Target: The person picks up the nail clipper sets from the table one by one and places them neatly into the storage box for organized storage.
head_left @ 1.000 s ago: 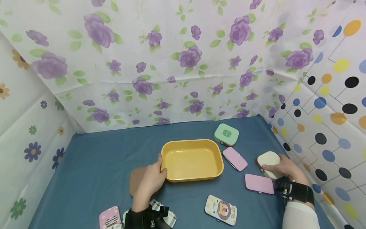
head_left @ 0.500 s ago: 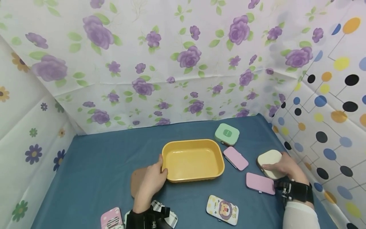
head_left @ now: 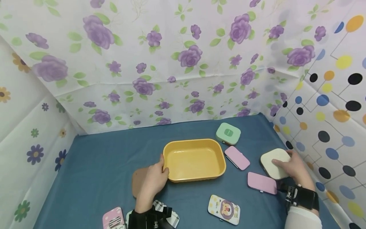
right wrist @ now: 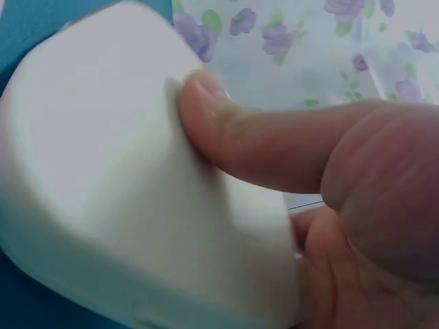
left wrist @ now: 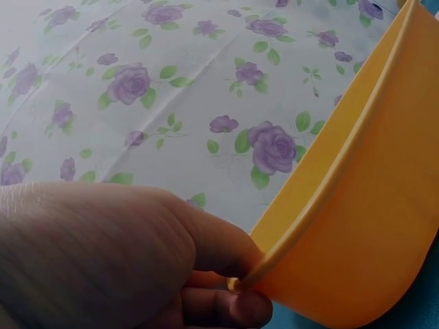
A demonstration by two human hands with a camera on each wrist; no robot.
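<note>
My left hand [head_left: 154, 179] pinches the left rim of a yellow plastic tray [head_left: 194, 160], thumb on one side of the wall and fingers on the other. The left wrist view shows that grip close up on the tray's rim [left wrist: 336, 171]. At the right, my right hand [head_left: 295, 167] holds a cream case with rounded corners [head_left: 273, 162]. Its thumb lies across the smooth top of the case [right wrist: 103, 137], while the other fingers are around the far edge, partly hidden. A pink flat case [head_left: 262, 183] lies just in front of the cream one.
Beyond the tray's right end are a mint green case [head_left: 228, 133] and another pink case [head_left: 237, 158]. A lion-print case [head_left: 224, 210] lies in front. Left of the tray are a brown case [head_left: 139, 181], a checked case [head_left: 172, 218] and a pink printed case [head_left: 113, 218]. Patterned cloth walls enclose the blue surface.
My right hand and the cream case have shifted slightly to the right, and the case's darker side shows less. The left hand keeps its hold on the tray's rim.
</note>
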